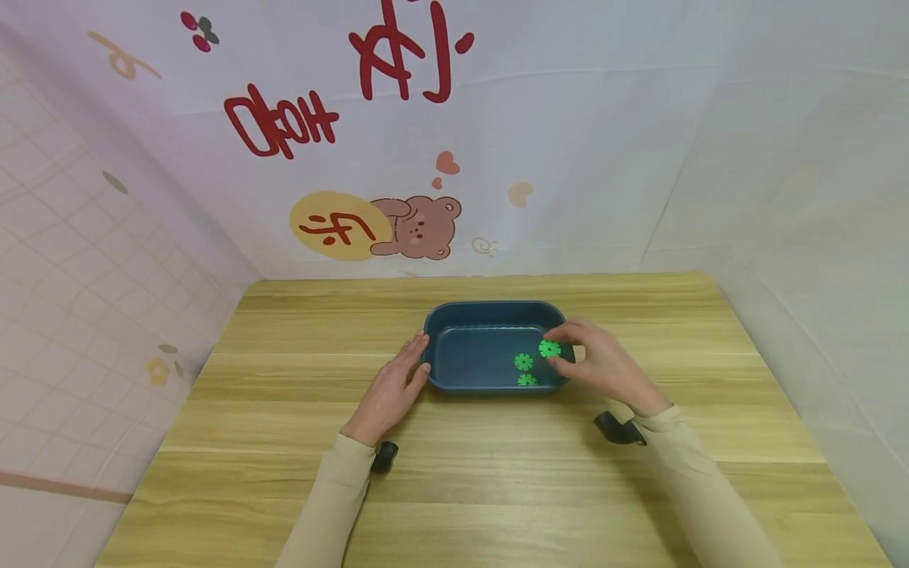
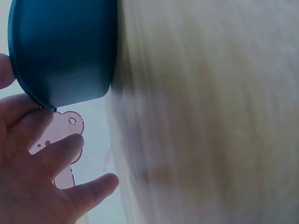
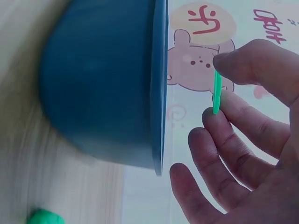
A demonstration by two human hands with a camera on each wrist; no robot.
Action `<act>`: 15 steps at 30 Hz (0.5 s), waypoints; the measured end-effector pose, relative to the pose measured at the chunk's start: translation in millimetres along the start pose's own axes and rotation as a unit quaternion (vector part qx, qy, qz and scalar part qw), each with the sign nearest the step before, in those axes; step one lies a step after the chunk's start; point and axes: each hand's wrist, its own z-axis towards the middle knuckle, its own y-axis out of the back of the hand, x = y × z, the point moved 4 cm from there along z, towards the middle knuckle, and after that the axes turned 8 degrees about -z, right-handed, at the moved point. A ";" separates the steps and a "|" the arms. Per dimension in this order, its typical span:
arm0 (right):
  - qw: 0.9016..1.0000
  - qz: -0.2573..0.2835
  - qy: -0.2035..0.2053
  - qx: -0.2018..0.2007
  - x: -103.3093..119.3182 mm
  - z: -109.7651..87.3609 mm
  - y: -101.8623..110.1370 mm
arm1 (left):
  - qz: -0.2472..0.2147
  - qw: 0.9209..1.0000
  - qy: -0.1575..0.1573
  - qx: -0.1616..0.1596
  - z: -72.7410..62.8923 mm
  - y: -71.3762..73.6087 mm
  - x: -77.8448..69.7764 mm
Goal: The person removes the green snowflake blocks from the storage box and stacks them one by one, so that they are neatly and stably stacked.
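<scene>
A blue basin (image 1: 469, 355) with rounded corners sits on the wooden table. Two green notched plastic discs, one of them a whole disc (image 1: 523, 362) and the other partly hidden by the near wall, lie inside toward its right. Over the basin's right end, my right hand (image 1: 604, 359) pinches another green disc (image 1: 550, 349) between thumb and fingertips. The right wrist view shows this disc (image 3: 217, 91) edge-on, above the rim. My left hand (image 1: 389, 390) rests against the basin's left end, fingers extended and spread, fingertips at the rim (image 2: 35, 100).
Dark wrist-camera mounts (image 1: 618, 428) sit at both wrists. Behind the table (image 1: 497, 489) stands a white printed backdrop (image 1: 582, 158), with side sheets left and right. A green thing (image 3: 45, 217) shows at the right wrist view's lower edge.
</scene>
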 end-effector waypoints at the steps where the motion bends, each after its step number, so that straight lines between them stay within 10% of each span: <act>1: 1.000 -0.002 -0.002 -0.001 -0.5 -0.9 1.4 | 0.000 1.000 0.000 0.000 0.0 0.0 0.0; 15: 0.999 -0.016 -0.003 -0.030 -13.8 -14.6 14.7 | -0.006 1.000 0.002 0.004 -0.3 0.3 0.1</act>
